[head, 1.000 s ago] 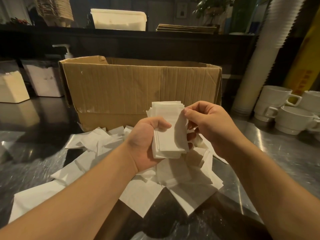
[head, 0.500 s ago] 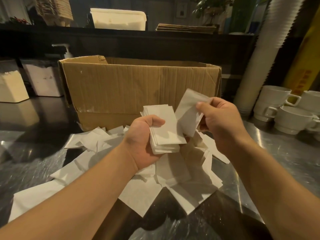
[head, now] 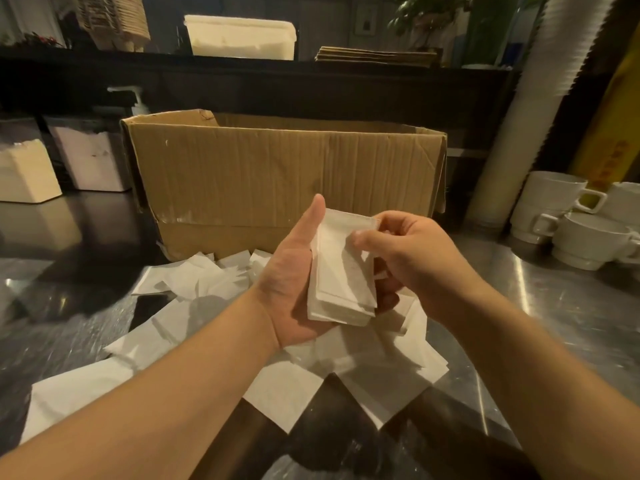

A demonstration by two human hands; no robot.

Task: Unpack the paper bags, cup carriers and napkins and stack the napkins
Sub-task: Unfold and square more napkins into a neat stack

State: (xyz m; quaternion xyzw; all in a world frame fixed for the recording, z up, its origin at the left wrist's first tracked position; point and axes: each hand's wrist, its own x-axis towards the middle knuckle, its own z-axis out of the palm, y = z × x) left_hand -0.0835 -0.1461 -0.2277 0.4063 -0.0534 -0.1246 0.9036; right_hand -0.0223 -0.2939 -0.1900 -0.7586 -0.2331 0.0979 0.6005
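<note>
A small stack of folded white napkins [head: 341, 282] lies in the upturned palm of my left hand [head: 289, 282], thumb raised beside it and fingers curled under it. My right hand [head: 408, 258] pinches the top napkin at the stack's upper right corner. Loose white napkins [head: 194, 282] lie scattered on the steel counter [head: 568, 306] under and around both hands. An open brown cardboard box [head: 277, 174] stands just behind them.
White mugs [head: 585, 237] are stacked at the right, beside a tall sleeve of white cups [head: 533, 109]. White napkin holders [head: 29, 174] and a pump bottle [head: 136, 100] sit at the left. A dark shelf behind carries a white tub [head: 242, 36] and flat cardboard [head: 375, 55].
My left hand turned palm up with the stack lying flat and its thumb lifted. My right hand brought the single napkin it had lifted down onto the top of the stack.
</note>
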